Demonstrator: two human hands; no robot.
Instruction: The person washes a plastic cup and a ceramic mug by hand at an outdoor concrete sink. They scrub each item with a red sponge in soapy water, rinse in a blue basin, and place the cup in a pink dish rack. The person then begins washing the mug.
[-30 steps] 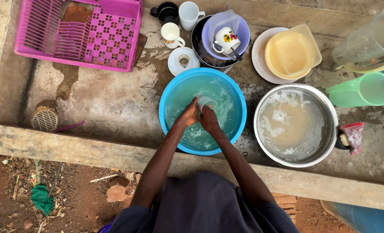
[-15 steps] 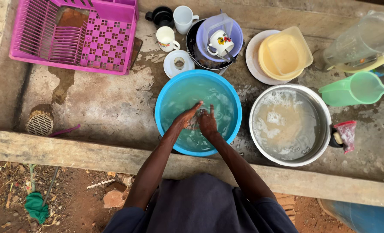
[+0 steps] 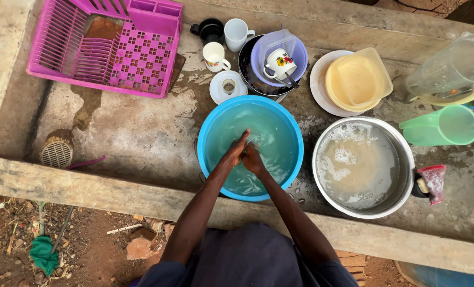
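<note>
Both hands barely shift, left hand [image 3: 235, 152] and right hand [image 3: 253, 159] still pressed together in the blue basin [image 3: 294, 139]. Small red-topped packet [image 3: 434, 182] sits beside the steel bowl [image 3: 407, 154]. Three mugs [image 3: 214, 56] up top.

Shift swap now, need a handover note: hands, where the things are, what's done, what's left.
Left hand and right hand: both bare, pressed together in the water of the round blue plastic basin; whether they hold anything cannot be told.
Things: round steel basin of cloudy, soapy water to the right of the blue one. Behind them a white saucer, white mugs, a lilac plastic bowl with a flowered cup, a yellow square plastic container on a plate, a green plastic jug.
Done: nothing stands in the pink plastic dish rack.
Left: all the dishes still sit outside the rack.
</note>
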